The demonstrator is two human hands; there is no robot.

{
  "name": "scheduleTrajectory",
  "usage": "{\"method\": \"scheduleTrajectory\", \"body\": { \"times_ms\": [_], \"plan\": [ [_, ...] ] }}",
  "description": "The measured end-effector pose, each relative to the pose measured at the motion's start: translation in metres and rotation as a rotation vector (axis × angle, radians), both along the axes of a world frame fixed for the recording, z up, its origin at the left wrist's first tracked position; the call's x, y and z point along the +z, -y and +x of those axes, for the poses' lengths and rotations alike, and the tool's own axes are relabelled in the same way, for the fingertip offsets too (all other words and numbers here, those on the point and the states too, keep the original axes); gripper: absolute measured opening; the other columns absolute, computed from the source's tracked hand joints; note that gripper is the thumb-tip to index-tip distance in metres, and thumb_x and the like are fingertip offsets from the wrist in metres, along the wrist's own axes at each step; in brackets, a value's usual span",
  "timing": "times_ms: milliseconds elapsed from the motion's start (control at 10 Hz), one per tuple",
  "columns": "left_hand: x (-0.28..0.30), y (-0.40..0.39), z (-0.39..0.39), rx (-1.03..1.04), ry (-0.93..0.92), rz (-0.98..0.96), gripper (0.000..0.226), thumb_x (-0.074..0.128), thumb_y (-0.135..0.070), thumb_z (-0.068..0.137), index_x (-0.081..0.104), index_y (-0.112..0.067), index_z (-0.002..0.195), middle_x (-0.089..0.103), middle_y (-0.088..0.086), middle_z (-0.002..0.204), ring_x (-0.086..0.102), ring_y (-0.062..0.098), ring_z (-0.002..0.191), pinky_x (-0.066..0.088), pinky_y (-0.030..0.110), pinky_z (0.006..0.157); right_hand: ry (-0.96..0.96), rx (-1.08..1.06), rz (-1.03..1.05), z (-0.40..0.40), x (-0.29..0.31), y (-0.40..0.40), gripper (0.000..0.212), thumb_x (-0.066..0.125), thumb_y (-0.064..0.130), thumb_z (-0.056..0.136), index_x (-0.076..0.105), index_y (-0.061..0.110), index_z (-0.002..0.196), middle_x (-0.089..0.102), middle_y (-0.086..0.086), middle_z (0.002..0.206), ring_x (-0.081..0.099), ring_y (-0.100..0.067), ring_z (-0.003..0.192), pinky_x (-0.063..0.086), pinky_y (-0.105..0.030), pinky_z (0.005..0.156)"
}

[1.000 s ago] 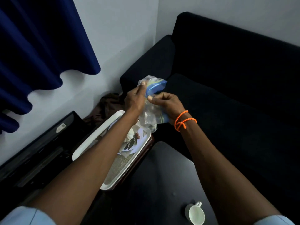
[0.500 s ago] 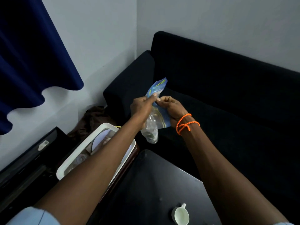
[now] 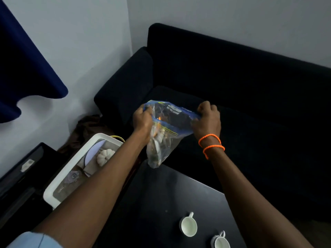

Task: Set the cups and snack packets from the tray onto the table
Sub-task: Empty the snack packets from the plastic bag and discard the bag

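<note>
Head view: clear, blue-topped snack packet [image 3: 162, 138], contents perhaps biscuits.

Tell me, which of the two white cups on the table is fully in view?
The cup nearer the bag, handle pointing up toward the sofa. The other cup, at its lower right, is cut off by the picture's bottom edge.

The single head camera looked forward and steeply down from above both forearms. It sat close to the hands [image 3: 206, 120], which filled the middle. The table [image 3: 161, 203] lay below, the tray [image 3: 53, 192] at left, the sofa [image 3: 250, 86] ahead. The dark sofa possibly hid its own detail.
</note>
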State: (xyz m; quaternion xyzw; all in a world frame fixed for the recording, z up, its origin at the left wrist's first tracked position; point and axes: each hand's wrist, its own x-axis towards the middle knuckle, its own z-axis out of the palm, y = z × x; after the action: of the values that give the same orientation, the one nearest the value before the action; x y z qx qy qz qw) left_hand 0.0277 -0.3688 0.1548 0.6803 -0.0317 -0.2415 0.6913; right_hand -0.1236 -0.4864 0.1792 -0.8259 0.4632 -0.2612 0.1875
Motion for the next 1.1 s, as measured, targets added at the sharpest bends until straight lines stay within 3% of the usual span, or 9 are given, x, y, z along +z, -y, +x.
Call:
{"method": "scheduleTrajectory", "body": {
  "times_ms": [100, 200, 300, 400, 500, 700, 800, 900, 1100],
  "plan": [
    [-0.005, 0.005, -0.015, -0.092, 0.069, 0.028, 0.026, 0.051, -0.016, 0.104, 0.07, -0.019, 0.087, 0.068, 0.007, 0.09, 0.063, 0.021, 0.085, 0.053, 0.038, 0.079, 0.151, 0.179, -0.12, -0.007, -0.001, -0.018, 0.016, 0.066, 0.003, 0.076, 0.064, 0.008, 0.091, 0.06, -0.008, 0.092, 0.055, -0.023, 0.087, 0.046, -0.03, 0.071],
    [-0.004, 0.005, -0.034, -0.139, 0.162, 0.055, 0.022, 0.054, -0.024, 0.092, 0.067, -0.012, 0.079, 0.062, 0.002, 0.078, 0.058, 0.016, 0.074, 0.049, 0.038, 0.07, -0.022, 0.337, 0.287, 0.002, -0.011, -0.026, 0.008, 0.068, 0.014, 0.081, 0.076, 0.016, 0.084, 0.067, 0.006, 0.074, 0.061, -0.005, 0.069, 0.039, -0.001, 0.058],
    [-0.005, 0.006, -0.054, -0.161, 0.255, 0.076, 0.025, 0.055, -0.03, 0.084, 0.06, -0.009, 0.072, 0.058, -0.001, 0.069, 0.053, 0.01, 0.066, 0.045, 0.034, 0.062, -0.316, 0.356, 0.59, 0.014, -0.028, -0.031, 0.019, 0.062, 0.027, 0.089, 0.069, 0.017, 0.076, 0.065, 0.004, 0.071, 0.061, -0.002, 0.064, 0.041, -0.014, 0.063],
    [-0.009, 0.006, -0.071, -0.195, 0.383, 0.12, 0.024, 0.057, -0.025, 0.093, 0.064, -0.01, 0.075, 0.061, -0.006, 0.064, 0.053, 0.002, 0.058, 0.046, 0.03, 0.06, -0.373, 0.247, 0.63, 0.026, -0.037, -0.037, 0.033, 0.048, 0.033, 0.098, 0.067, 0.009, 0.11, 0.069, -0.016, 0.112, 0.063, -0.029, 0.109, 0.042, -0.033, 0.085],
    [-0.005, 0.009, -0.078, -0.21, 0.477, 0.127, 0.021, 0.058, -0.019, 0.094, 0.068, -0.011, 0.078, 0.067, 0.0, 0.068, 0.058, 0.003, 0.063, 0.05, 0.032, 0.063, -0.254, 0.031, 0.699, 0.027, -0.039, -0.041, 0.04, 0.044, 0.028, 0.102, 0.057, 0.0, 0.128, 0.061, -0.02, 0.128, 0.056, -0.035, 0.124, 0.044, -0.036, 0.1],
    [-0.019, 0.008, -0.095, -0.361, 0.536, 0.087, 0.016, 0.06, -0.016, 0.095, 0.075, -0.015, 0.092, 0.072, -0.009, 0.08, 0.066, 0.0, 0.075, 0.051, 0.017, 0.068, 0.633, -0.09, 1.269, 0.012, -0.061, -0.039, 0.019, 0.021, 0.012, 0.107, 0.041, 0.013, 0.108, 0.05, -0.009, 0.093, 0.057, -0.027, 0.087, 0.05, -0.019, 0.067],
    [-0.015, 0.011, -0.09, -0.264, 0.519, 0.085, 0.016, 0.059, -0.016, 0.096, 0.074, -0.013, 0.09, 0.073, -0.003, 0.079, 0.068, 0.008, 0.074, 0.055, 0.027, 0.066, 0.278, -0.191, 0.897, 0.026, -0.061, -0.029, 0.029, 0.044, 0.025, 0.101, 0.066, 0.006, 0.101, 0.07, -0.013, 0.104, 0.06, -0.018, 0.078, 0.04, -0.013, 0.055],
    [-0.018, 0.014, -0.08, -0.256, 0.521, 0.068, 0.018, 0.058, -0.014, 0.095, 0.072, -0.007, 0.088, 0.072, 0.009, 0.079, 0.069, 0.026, 0.077, 0.056, 0.041, 0.069, 0.205, -0.238, 0.901, 0.034, -0.079, -0.024, 0.035, 0.049, 0.02, 0.101, 0.06, -0.001, 0.127, 0.063, -0.017, 0.127, 0.062, -0.03, 0.116, 0.042, -0.014, 0.059],
    [-0.027, 0.023, -0.092, -0.233, 0.548, 0.045, 0.02, 0.057, -0.018, 0.099, 0.075, -0.012, 0.091, 0.071, -0.007, 0.077, 0.064, -0.001, 0.072, 0.05, 0.016, 0.064, 0.028, -0.143, 0.717, 0.025, -0.085, -0.017, 0.032, 0.044, 0.015, 0.103, 0.062, -0.002, 0.121, 0.068, -0.018, 0.114, 0.065, -0.027, 0.1, 0.048, -0.023, 0.067]
  ]
}}
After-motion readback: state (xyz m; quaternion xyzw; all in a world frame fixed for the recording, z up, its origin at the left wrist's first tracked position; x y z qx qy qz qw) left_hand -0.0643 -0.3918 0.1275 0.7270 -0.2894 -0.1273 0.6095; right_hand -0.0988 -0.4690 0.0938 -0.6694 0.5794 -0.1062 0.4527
